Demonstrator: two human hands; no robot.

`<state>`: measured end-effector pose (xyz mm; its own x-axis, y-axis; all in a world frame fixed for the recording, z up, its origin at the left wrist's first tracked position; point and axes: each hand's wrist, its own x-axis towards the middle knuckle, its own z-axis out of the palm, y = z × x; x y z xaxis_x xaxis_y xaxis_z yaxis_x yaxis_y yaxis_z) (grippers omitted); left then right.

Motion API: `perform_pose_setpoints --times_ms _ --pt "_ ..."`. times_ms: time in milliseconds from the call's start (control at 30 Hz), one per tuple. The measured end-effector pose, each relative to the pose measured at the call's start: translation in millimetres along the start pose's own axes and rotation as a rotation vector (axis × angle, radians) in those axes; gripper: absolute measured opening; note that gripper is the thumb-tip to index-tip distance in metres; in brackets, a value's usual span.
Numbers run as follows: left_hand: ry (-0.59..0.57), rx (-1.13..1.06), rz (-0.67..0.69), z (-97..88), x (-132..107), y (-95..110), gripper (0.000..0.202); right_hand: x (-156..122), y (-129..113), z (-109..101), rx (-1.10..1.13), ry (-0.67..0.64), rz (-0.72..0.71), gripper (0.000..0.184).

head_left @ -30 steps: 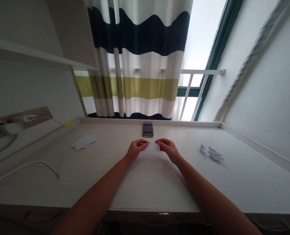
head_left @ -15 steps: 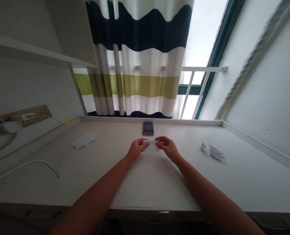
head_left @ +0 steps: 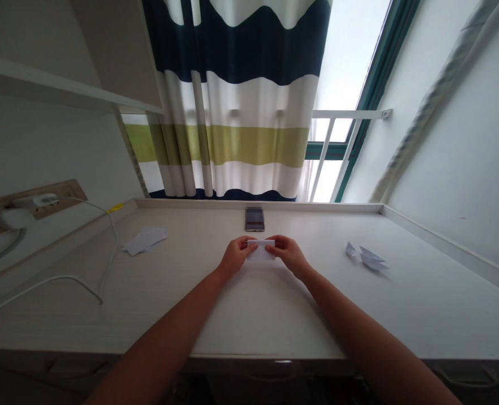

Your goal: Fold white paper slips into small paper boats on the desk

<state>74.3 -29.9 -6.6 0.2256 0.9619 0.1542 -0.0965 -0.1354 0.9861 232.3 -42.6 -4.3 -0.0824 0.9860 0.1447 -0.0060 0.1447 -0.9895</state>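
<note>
A small folded white paper (head_left: 261,250) is held just above the pale desk (head_left: 249,315), near its middle. My left hand (head_left: 234,256) pinches the paper's left end with closed fingers. My right hand (head_left: 290,254) pinches its right end the same way. A dark phone (head_left: 255,218) lies flat on the desk just beyond the paper.
A folded white paper shape (head_left: 367,257) lies to the right. Several loose white sheets (head_left: 144,239) lie to the left. A white cable (head_left: 80,275) runs from a wall socket strip (head_left: 30,203) across the left of the desk. A striped curtain (head_left: 236,112) hangs behind.
Both hands have drawn a little closer together on the paper, and the paper now stands slightly more upright. The view has tilted down a little.
</note>
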Motion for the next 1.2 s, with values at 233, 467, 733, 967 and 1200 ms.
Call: perform_pose_setpoints --times_ms 233,467,733,967,1200 --pt "-0.008 -0.001 -0.004 -0.7 0.5 -1.1 0.027 -0.4 -0.7 -0.5 -0.018 -0.004 -0.008 0.028" --pt "-0.019 -0.008 0.004 -0.7 0.1 -1.4 0.029 -1.6 -1.3 -0.7 -0.045 -0.006 0.0 0.028" --pt "-0.066 0.006 0.015 0.1 0.2 -3.9 0.032 0.6 2.8 -1.7 -0.111 0.012 -0.047 0.029" --pt "-0.032 0.025 -0.033 1.6 -0.5 -1.9 0.034 1.9 5.0 -1.7 -0.129 0.014 -0.07 0.029" --pt "0.0 0.117 0.013 0.3 1.1 -3.8 0.025 2.6 7.1 -0.2 -0.172 0.012 -0.087 0.03"
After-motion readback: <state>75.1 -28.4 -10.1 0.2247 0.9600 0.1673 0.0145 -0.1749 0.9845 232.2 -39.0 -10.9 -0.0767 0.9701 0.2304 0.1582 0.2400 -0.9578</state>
